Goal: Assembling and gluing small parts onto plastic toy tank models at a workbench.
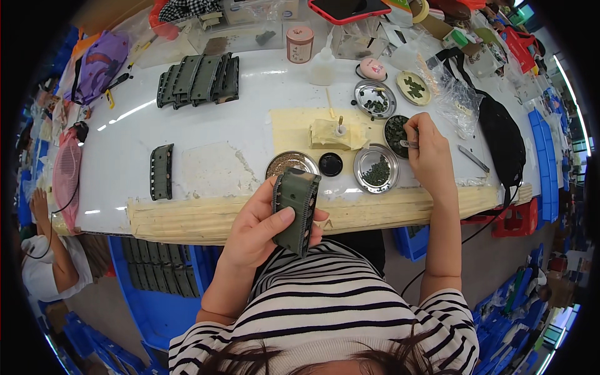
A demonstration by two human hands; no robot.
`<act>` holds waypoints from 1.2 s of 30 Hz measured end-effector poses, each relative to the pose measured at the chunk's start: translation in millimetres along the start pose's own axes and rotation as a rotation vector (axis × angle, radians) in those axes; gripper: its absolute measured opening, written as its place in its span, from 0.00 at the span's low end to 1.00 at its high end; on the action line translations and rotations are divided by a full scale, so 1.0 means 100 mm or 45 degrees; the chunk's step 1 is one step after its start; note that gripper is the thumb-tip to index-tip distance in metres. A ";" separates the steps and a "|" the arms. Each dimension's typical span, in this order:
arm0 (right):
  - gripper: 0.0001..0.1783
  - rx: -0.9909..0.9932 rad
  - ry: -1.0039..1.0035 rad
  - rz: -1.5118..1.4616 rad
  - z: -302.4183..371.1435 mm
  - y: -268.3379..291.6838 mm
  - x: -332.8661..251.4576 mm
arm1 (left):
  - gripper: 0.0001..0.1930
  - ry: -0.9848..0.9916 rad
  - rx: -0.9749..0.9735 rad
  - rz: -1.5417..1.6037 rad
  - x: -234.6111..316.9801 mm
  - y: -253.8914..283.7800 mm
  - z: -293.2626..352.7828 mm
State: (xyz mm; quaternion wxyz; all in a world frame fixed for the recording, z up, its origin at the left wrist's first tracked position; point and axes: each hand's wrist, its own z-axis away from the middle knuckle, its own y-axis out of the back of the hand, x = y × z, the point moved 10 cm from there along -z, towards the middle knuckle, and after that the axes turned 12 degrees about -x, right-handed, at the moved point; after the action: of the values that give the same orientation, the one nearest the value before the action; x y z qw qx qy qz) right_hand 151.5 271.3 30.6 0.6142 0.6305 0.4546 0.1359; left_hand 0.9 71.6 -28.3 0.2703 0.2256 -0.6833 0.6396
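Observation:
My left hand [247, 240] is closed round a dark green plastic piece [299, 194] with toothed long edges, tilted upright above the front edge of the table, the thumb lying across its face. My right hand [430, 153] is pinched over a round dish of small dark green parts [395, 132]. From its fingers sticks a silver metal tool [409, 144], most of it hidden; it looks like tweezers. Close by are a metal dish of green bits [377, 172], a metal dish of brown grains [289, 162] and a small black cap [330, 164].
A stack of similar green pieces [199, 79] lies at the far left, a single one [161, 172] nearer. A tape-wrapped block [337, 134] stands mid-table beside a squeeze bottle [323, 67]. Tweezers [474, 159] and a black bag [500, 131] lie right; a blue crate [147, 306] sits below.

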 end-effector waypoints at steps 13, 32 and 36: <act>0.12 0.181 0.076 -0.670 0.24 0.19 -0.42 | 0.24 -0.178 0.133 -0.285 0.18 -0.15 -0.09; 0.14 0.044 0.357 -1.030 0.31 -0.21 -1.30 | 0.08 -0.290 0.132 -0.340 0.13 -0.05 -0.15; 0.16 0.065 0.498 -0.834 0.32 -0.16 -1.40 | 0.08 -0.290 0.194 -0.453 0.13 0.02 -0.10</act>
State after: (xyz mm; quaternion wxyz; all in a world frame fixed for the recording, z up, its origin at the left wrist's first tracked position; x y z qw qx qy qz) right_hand 91.6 143.9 63.8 0.5109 0.4290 0.7439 0.0388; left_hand -9.5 82.7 -21.0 0.2822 0.4329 -0.6087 0.6020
